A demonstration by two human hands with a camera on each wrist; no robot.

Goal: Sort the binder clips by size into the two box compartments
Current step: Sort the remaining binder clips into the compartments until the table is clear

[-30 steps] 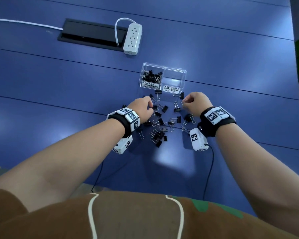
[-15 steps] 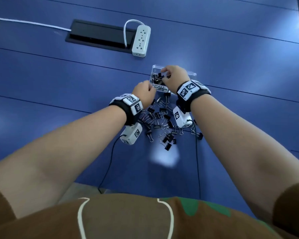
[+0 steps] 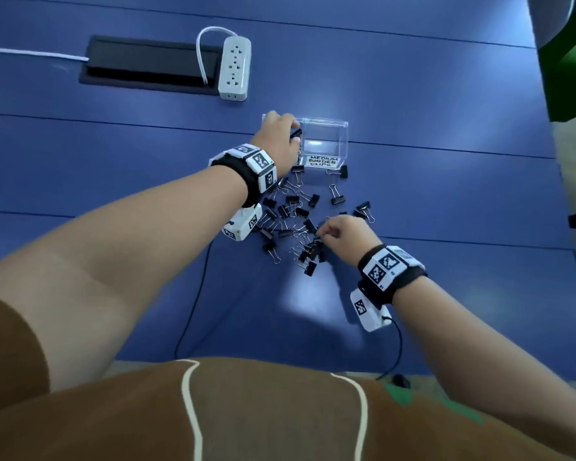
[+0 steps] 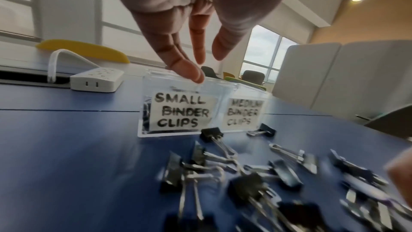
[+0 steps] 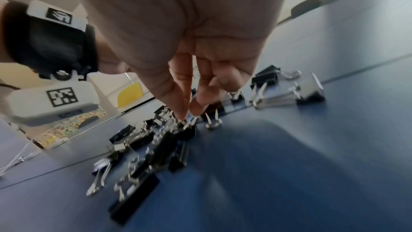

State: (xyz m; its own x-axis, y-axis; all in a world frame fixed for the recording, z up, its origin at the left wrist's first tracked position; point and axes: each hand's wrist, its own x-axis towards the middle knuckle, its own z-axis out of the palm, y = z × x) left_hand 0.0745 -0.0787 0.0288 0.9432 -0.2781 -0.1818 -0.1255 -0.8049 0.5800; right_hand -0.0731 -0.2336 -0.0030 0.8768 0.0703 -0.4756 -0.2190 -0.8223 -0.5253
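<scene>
A clear two-compartment box stands on the blue table, labelled SMALL BINDER CLIPS on the left and MEDIUM BINDER CLIPS on the right. Black clips fill the small side; the medium side looks empty. My left hand hovers over the small compartment, its fingers straight and holding nothing. Several loose black binder clips lie scattered in front of the box. My right hand is down at the near end of the pile, with thumb and forefinger pinching a small clip.
A white power strip lies behind the box beside a black cable slot. Thin black cables run from both wrist cameras toward the near table edge. Larger clips lie right of my right hand.
My right hand has come back from the box to the near end of the pile. My left hand has gone from the pile to above the small compartment.
</scene>
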